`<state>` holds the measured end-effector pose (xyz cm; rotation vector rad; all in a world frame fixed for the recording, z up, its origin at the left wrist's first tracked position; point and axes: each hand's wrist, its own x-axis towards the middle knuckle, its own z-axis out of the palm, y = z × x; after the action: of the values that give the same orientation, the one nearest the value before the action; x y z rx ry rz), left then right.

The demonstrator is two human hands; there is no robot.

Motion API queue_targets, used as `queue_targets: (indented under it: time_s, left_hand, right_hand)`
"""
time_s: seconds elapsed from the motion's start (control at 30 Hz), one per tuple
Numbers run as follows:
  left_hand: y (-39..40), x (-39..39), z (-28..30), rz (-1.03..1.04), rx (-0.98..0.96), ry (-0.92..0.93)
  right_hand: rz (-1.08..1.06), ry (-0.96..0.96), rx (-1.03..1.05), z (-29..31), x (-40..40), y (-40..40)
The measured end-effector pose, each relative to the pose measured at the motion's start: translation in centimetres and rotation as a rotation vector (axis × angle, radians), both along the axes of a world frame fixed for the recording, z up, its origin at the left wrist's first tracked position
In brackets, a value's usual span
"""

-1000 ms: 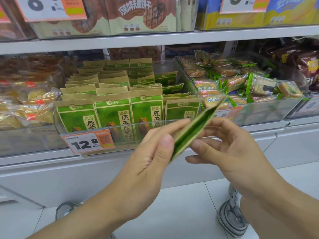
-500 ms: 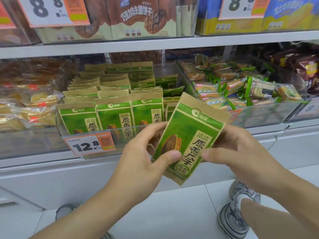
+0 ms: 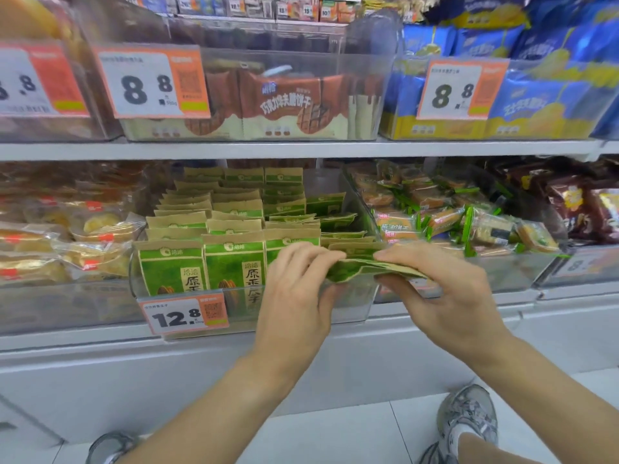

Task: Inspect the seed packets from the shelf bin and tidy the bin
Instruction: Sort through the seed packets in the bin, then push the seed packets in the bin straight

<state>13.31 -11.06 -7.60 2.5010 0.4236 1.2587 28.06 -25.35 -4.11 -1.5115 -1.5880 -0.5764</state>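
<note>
Above the bin (image 3: pixel 351 309) tagged "12.8", the left hand (image 3: pixel 294 296) and right hand (image 3: pixel 445 296) pinch one green seed packet (image 3: pixel 361 267) flat.

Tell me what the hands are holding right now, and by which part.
Both hands hold one green seed packet, lying nearly flat over the clear bin. The left hand grips its left end, the right hand its right end.

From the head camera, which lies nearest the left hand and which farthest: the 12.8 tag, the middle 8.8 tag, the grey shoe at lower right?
1. 12.8 tag, just left of the left hand.
2. Grey shoe, lower right.
3. Middle 8.8 tag, upper shelf.
</note>
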Motion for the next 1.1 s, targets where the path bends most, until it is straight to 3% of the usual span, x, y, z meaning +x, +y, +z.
queue_targets:
  time_s: [0.37,0.47,0.6,0.73,0.87,0.93,1.1]
  left_hand:
    - [0.3,-0.5,-0.2,0.157,0.033,0.109]
    - [0.5,-1.1,0.1,0.205,0.031,0.095]
    - [1.0,-1.8,0.2,0.242,0.044,0.093]
    - [2.0,-2.7,0.5,0.312,0.045,0.052]
    - [5.5,-4.9,1.7,0.492,-0.075,-0.085]
    - [7.4,-5.7,2.3,0.543,-0.077,-0.008]
    - [9.6,-5.2,2.7,0.526,0.042,0.405]
  right_hand:
    - [-0.294,0.021,-0.087,0.3,-0.2,2.9]
    - [-0.429,0.053,-0.245,0.2,0.1,3.9]
    - [-0.599,-0.042,-0.473,-0.2,-0.6,5.2]
    - [-0.547,-0.083,-0.435,-1.2,-2.1,6.9]
    - [-0.578,-0.079,-0.605,-0.8,-1.7,9.1]
    - [-0.602,-0.091,-0.698,-0.1,-0.8,10.4]
    - [-0.590,-0.108,-0.868,1.4,0.6,13.7]
